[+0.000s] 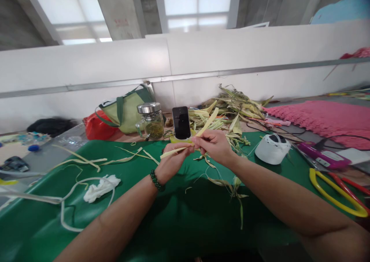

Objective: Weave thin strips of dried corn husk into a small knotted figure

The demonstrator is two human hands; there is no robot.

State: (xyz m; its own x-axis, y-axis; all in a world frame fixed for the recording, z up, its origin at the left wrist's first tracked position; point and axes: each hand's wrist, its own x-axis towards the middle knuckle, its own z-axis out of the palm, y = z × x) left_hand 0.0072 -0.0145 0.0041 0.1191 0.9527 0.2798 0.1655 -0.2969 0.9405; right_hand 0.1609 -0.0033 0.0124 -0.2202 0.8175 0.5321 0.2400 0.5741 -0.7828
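Taking the two hands as the clock's centre, an upright phone [182, 122] on a yellow base [176, 140] stands close by toward 11 o'clock, the nearest obstacle beyond the fingers. At 10 o'clock come a lidded glass jar [154, 127] and, behind it, a green bag [130, 113] beside a red bag [98, 126]. A heap of dry husks [239, 105] fills 1 o'clock, against the white partition [231, 53]. Pink fabric [320, 119] spreads at 2, a white roll [271, 150] sits at 3 on the green surface [208, 223], and yellow-handled scissors [337, 194] lie at 4. Crumpled tissue [101, 188] and a looped white cord [62, 212] lie toward 8. The pale strip [208, 122] is held above the surface, its broad end rising toward 1 o'clock past the right hand [215, 147], whose thumb and fingers are pinched together on it. The left hand [175, 163] is also closed on pale strip material, with a tapering end sticking out toward 8 o'clock.
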